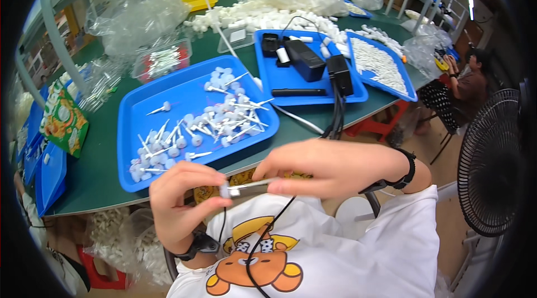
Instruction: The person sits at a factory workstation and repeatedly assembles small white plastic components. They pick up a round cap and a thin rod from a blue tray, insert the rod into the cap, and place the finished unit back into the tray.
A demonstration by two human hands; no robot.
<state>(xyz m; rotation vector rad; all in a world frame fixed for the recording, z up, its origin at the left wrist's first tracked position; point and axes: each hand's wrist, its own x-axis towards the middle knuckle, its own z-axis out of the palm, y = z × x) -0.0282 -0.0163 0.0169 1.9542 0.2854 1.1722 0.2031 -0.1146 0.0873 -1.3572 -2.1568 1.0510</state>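
Close to my body, just off the table's front edge, both hands meet over one small white part. My left hand [182, 197] pinches its round translucent head [225, 189] between thumb and fingertips. In my right hand [330, 169], thumb and fingers grip the thin white stick [257, 183] that runs into that head. Some blur covers the fingers. Beyond my left hand lies a blue tray [134, 113] holding many similar white sticks with round translucent heads [224, 121], heaped mostly toward its right and front.
Right of that tray, another blue tray [355, 95] carries black devices and cables [305, 60]. A third blue tray [410, 88] holds small white pieces [377, 66]. White cylinders [268, 15] pile up behind. A black fan [492, 163] stands right; a person [472, 82] sits beyond it.
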